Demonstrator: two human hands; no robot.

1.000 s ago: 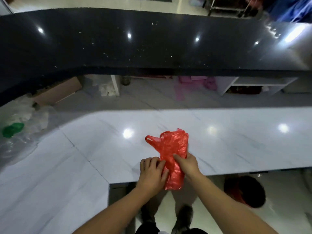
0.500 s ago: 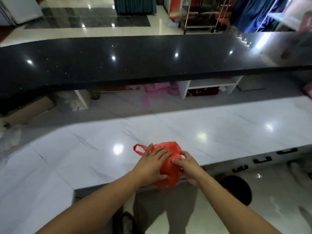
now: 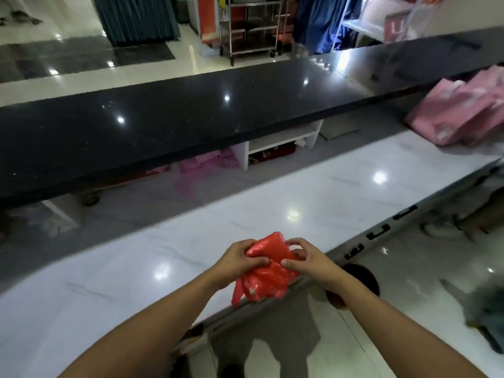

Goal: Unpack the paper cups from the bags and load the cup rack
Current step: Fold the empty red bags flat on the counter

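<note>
Gripping the red bag (image 3: pixel 268 279), left hand (image 3: pixel 234 261) and right hand (image 3: pixel 311 261); long axis near-to-far, loose tail nearest.

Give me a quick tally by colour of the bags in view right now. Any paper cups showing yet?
Red plastic bag: 1, gripped by the left hand and right hand
Pink bags: at least 2, overlapping at far right, exact count unclear
Paper cups: 0 visible
Total: at least 3 bags, 0 cups
</note>
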